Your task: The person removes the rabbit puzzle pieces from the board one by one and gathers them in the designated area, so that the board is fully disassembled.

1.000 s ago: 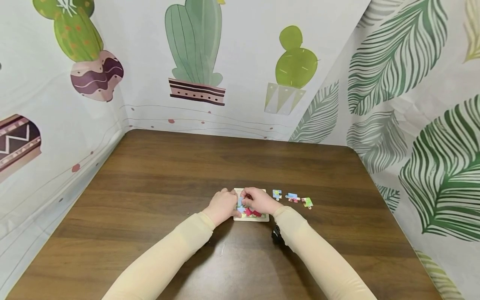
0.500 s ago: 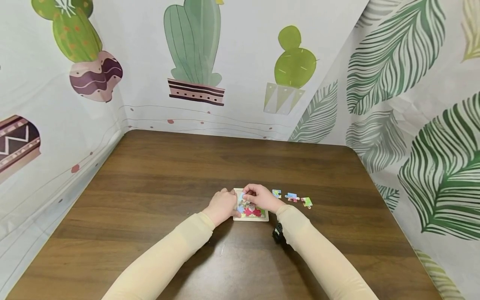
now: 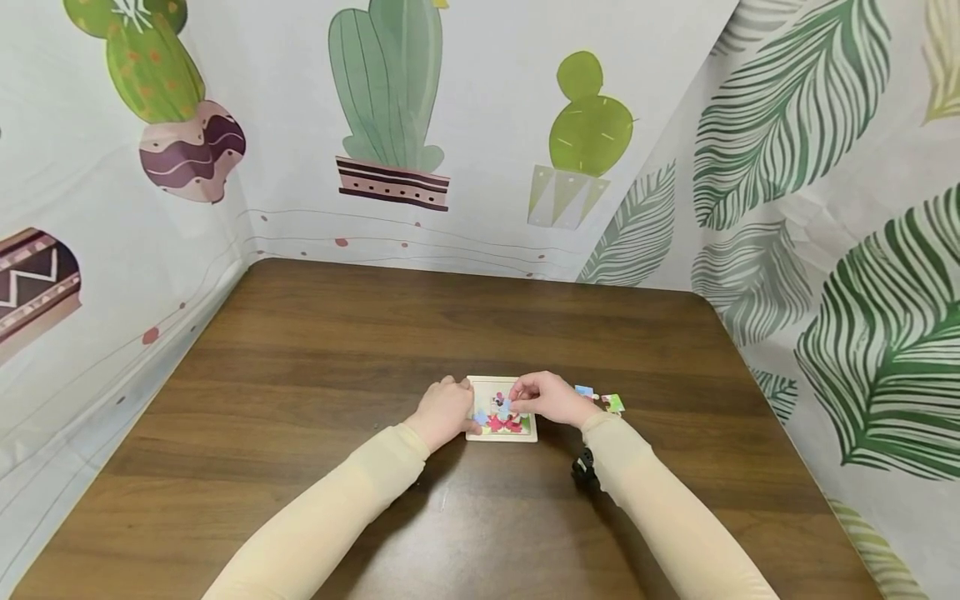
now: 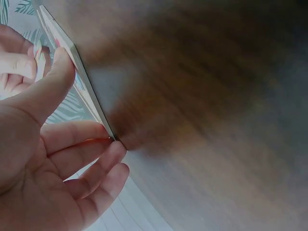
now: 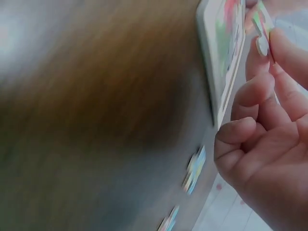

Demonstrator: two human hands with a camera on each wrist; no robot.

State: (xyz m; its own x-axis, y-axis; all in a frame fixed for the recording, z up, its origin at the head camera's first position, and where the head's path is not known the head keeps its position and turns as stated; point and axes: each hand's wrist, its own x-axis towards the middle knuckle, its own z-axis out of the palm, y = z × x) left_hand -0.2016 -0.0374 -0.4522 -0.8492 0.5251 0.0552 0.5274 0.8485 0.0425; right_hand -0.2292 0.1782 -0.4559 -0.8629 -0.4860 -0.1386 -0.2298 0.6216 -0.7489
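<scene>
A small jigsaw puzzle board [image 3: 480, 380] with a pale frame lies on the table, partly filled with a red, green and blue picture. At its left side my left hand [image 3: 444, 408] holds the frame, thumb over the near-left part and fingertips along the edge, as the left wrist view [image 4: 53, 144] shows. Above the board's right part, my right hand [image 3: 553, 398] pinches a puzzle piece [image 5: 263, 30] between thumb and index finger. That piece is tilted up, clear of the board. The board's upper left shows bare backing.
To the right lie loose puzzle pieces: a blue one [image 3: 584, 392] and a green one [image 3: 613, 403]. Two pieces, one of them blue-yellow [image 5: 195, 169], show beyond the board in the right wrist view. A black device [image 3: 583, 467] hangs under the right wrist.
My right hand has lifted the puzzle piece from the board's upper left and carried it rightward, now covering one loose piece in the head view. The left hand stays put.
</scene>
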